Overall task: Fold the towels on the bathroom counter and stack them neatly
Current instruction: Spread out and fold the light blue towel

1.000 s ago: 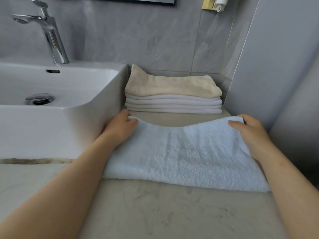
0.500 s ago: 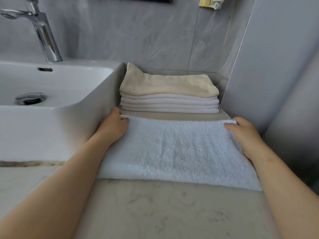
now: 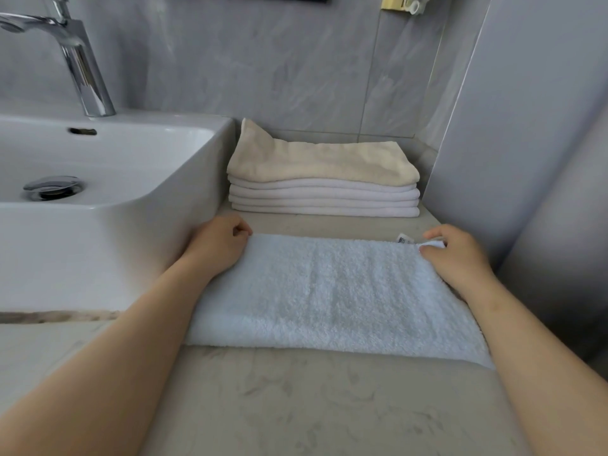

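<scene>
Head view: both hands pinch white towel [image 3: 332, 291] corners on counter [image 3: 312, 406].

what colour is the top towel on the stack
Cream, over white ones; top towel shows best in the head view.

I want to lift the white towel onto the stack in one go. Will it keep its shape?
Probably not: the towel is soft terry and will likely sag between the left hand and right hand. It looks light. Its folded layers may slip open unless supported.
</scene>
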### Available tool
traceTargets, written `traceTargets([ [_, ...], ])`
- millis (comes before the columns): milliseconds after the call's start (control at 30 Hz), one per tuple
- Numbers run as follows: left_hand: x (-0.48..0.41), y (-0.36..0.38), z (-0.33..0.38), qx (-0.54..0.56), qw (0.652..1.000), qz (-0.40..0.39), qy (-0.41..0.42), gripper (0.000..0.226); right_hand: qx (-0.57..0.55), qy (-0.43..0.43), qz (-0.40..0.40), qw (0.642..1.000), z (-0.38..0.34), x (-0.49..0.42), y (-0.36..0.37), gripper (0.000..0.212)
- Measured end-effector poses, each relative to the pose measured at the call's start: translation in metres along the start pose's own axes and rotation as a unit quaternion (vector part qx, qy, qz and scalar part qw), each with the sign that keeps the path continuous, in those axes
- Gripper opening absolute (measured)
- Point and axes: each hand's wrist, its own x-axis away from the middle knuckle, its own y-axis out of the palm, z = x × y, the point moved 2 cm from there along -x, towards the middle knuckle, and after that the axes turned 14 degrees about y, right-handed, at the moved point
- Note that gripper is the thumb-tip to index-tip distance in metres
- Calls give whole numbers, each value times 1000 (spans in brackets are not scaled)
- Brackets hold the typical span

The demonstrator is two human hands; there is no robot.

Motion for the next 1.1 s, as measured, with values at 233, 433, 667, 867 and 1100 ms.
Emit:
traceTargets([
  [233,1,1,2,-13,1000,12,5,17,65,-27,27,997,1,-3,3,15],
  [433,2,1,2,-16,999,28,4,22,70,-51,7,996,2,-4,1,18],
  [667,2,0,3,-16,999,36,-3,23,59,-53,-25,997,1,-15,-3,21],
  [867,5,-2,8,-27,999,40,-4,24,82,-56,-24,995,-3,-19,-1,20],
  [1100,13,-14,68,-165,977,-10,134,40,123,-183,40,975,-69,45,10,26],
])
